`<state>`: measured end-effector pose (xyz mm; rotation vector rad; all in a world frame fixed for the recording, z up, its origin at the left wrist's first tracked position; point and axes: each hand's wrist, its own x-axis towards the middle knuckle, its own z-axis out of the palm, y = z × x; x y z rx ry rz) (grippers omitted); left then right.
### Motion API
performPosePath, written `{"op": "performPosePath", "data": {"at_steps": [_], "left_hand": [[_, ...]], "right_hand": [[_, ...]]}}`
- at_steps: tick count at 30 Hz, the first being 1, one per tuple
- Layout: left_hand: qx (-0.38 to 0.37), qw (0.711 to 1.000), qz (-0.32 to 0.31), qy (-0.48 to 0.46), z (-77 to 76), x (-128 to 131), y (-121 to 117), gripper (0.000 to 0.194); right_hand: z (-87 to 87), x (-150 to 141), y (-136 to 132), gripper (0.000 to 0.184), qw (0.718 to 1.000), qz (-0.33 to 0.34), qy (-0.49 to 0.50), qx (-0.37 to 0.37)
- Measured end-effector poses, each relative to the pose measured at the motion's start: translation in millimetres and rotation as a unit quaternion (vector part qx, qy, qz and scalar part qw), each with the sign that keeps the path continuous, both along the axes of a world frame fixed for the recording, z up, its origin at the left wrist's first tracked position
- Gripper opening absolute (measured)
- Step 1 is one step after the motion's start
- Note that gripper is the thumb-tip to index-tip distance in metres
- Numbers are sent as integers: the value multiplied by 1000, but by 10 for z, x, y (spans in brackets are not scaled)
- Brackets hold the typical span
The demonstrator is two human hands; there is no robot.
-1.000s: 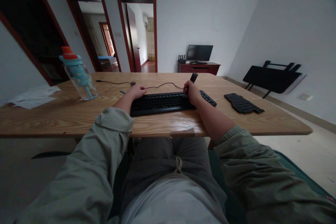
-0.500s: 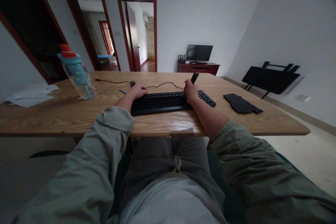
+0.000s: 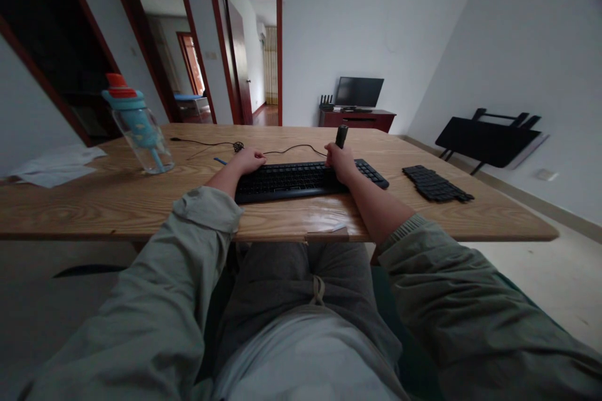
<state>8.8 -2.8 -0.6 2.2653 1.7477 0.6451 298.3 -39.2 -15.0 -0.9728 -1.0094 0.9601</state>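
A black keyboard (image 3: 301, 178) lies on the wooden table (image 3: 117, 200) in front of me, its cable trailing off to the far left. My left hand (image 3: 248, 160) rests curled on the keyboard's far left corner and grips its edge. Over the right part of the keys, my right hand (image 3: 339, 161) is closed round a dark, stick-like tool (image 3: 341, 136) whose upper end points up; its tip is hidden behind the hand.
A clear water bottle (image 3: 138, 131) with a blue lid stands at the left, white paper (image 3: 54, 165) beyond it. A pile of black keycaps (image 3: 435, 184) lies at the right. A blue pen (image 3: 220, 161) lies by my left hand. A folded black table (image 3: 486, 141) leans on the right wall.
The tool in my right hand has swung from leaning right to nearly upright, and the hand has shifted slightly left. My left hand stays on the keyboard's corner.
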Motion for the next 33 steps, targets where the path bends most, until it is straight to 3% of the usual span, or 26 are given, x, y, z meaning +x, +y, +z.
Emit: {"op": "performPosePath", "data": {"at_steps": [9, 15, 23, 28, 33], "left_hand": [[2, 1000, -3, 17, -6, -2, 4, 32], [2, 1000, 1, 6, -13, -4, 18, 28], [-1, 999, -7, 41, -13, 1, 10, 34], [-1, 999, -1, 47, -10, 5, 16, 34], [1, 999, 0, 38, -7, 0, 24, 31]], "right_hand": [[-78, 14, 13, 32, 990, -19, -128, 61], [-35, -55, 29, 41, 971, -95, -206, 74], [69, -151, -30, 43, 924, -124, -355, 70], [95, -158, -55, 33, 866, -122, -483, 39], [92, -197, -76, 30, 825, -101, -555, 31]]}}
